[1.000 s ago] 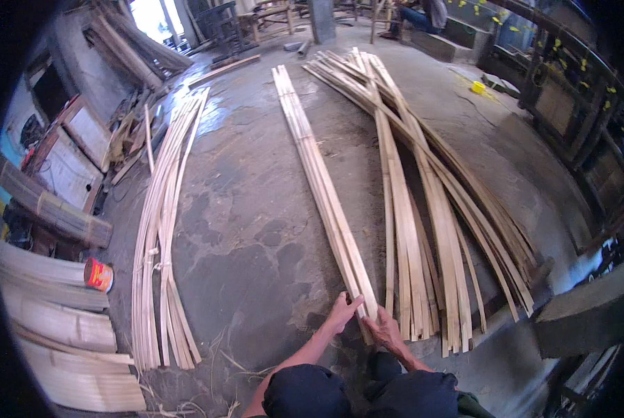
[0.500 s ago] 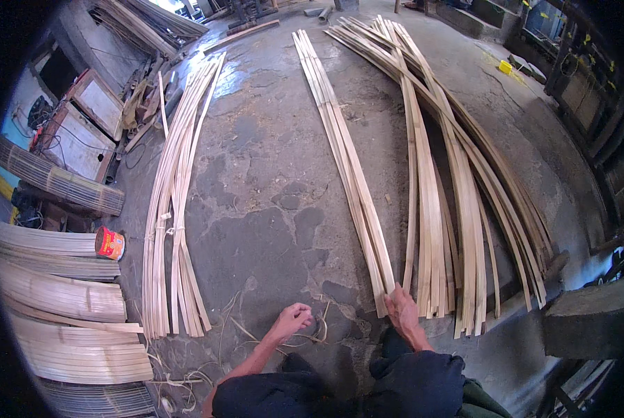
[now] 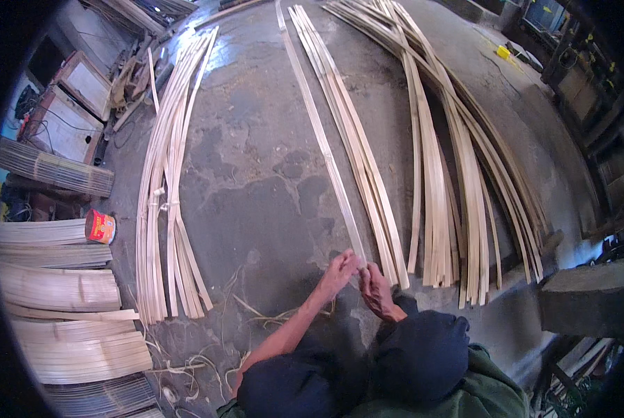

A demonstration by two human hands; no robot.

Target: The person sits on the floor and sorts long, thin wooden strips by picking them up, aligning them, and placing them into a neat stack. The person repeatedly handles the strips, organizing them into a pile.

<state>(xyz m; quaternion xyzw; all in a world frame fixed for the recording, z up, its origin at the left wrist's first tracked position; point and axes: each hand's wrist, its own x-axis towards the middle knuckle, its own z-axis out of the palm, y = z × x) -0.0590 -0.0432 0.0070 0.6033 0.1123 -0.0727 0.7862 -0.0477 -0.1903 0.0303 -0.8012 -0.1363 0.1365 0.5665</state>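
Observation:
A single long pale bamboo strip (image 3: 327,158) stretches away from me over the floor, its near end between my two hands. My left hand (image 3: 337,275) is closed on the strip, just in front of my right. Fingers curled, my right hand (image 3: 377,291) grips the very end of it. Immediately right of this strip lies a narrow row of several strips (image 3: 363,150), apart from my hands. Farther right, a large fan of bamboo strips (image 3: 437,209) spreads out, some crossing at the far end.
On the left lies a tied bundle of strips (image 3: 179,153). Beyond it are stacked slat bundles (image 3: 68,285) and a red tin (image 3: 100,227). Thin fibre scraps (image 3: 193,369) litter the floor near my left arm. A low concrete block (image 3: 594,296) stands at the right.
My right hand has drawn one strip leftward out of the narrow row. My left hand has moved right and up and now grips that strip too. The view has tilted slightly.

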